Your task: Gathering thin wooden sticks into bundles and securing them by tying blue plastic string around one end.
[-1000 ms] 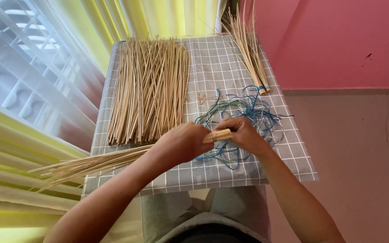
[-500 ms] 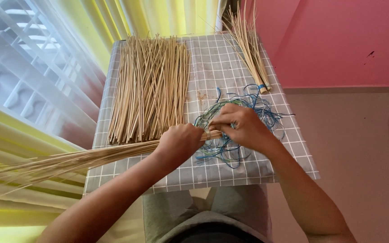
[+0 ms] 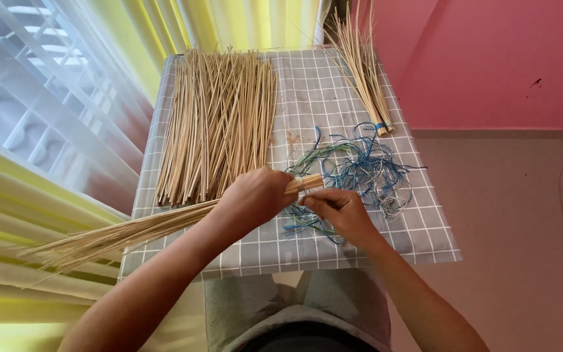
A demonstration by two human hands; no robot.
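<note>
Bundle of thin sticks (image 3: 164,225) gripped near its cut end over a grey checked table (image 3: 333,85).

One bundle is clasped in the left hand (image 3: 255,195), fingers clenched around it, its splayed tips trailing off the table edge toward 8 o'clock. The right hand (image 3: 337,208), just beside at 3 o'clock, is pinched on a strand at the bundle's butt end. One tangle of blue and green strings (image 3: 366,166) is spread at 1 o'clock from the hands. One loose heap of sticks (image 3: 219,124), too many to count, is laid at 11 o'clock. One tied bundle (image 3: 363,72) is placed at 1 o'clock, at the far corner, well apart.
</note>
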